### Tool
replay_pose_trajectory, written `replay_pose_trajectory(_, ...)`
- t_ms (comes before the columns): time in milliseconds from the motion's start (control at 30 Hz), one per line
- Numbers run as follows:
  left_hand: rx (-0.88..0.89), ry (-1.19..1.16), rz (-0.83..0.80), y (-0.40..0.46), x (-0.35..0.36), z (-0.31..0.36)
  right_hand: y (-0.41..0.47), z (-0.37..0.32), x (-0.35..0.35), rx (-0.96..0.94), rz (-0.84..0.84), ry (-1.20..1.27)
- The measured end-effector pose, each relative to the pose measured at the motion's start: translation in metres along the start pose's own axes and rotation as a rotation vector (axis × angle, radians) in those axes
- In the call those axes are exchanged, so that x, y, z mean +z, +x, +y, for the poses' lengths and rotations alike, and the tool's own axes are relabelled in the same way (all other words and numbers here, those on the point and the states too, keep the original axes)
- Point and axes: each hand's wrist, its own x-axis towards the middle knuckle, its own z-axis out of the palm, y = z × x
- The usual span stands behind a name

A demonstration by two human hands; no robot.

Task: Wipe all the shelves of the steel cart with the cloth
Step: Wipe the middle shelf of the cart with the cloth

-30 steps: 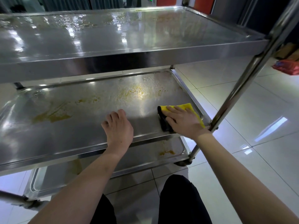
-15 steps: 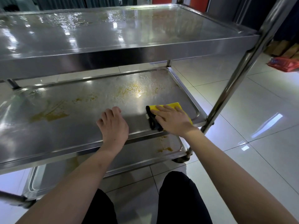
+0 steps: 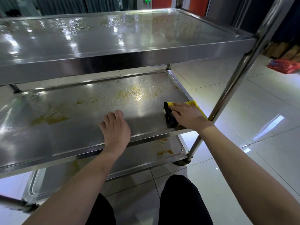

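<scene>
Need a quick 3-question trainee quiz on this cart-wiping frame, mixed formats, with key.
1. True or false: the right hand presses the yellow cloth flat on the top shelf.
2. Multiple choice: where does the left hand rest? A) on the upright post B) on the front edge of the middle shelf C) on the bottom shelf
3. Fill in: yellowish stains show on the middle shelf and, lower down, on the ____ shelf.

Key: 1 false, it is on the middle shelf, near its right end. 2 B. 3 bottom.
</scene>
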Motion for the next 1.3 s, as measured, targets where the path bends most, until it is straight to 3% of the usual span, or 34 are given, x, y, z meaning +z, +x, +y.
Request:
replay_pose_trajectory(200,0.002,0.006,-0.008,0.000,-0.001,-0.002,0.012,0.001,-0.001,-0.022,-0.005,0.039)
replay_pose_trajectory(533,-0.024,0.056,0.001,-0.001,0.004,-0.001,-0.044,-0.004,0.012,0.023,0.031,-0.038)
replay_pose_trajectory(900,-0.066,-0.067,0.046,-0.002,0.003,-0.001,-0.063,-0.070,0.042,-0.107,0.200,-0.011)
replay_pose_trajectory(1033,-0.070,-0.114,0.081,-0.002,0.000,-0.002,-0.058,-0.101,0.061,-0.212,0.363,0.034)
replay_pose_trajectory(1300,-0.042,-0.237,0.044,0.000,-0.012,-0.009,-0.062,-0.069,0.062,-0.204,0.488,0.055)
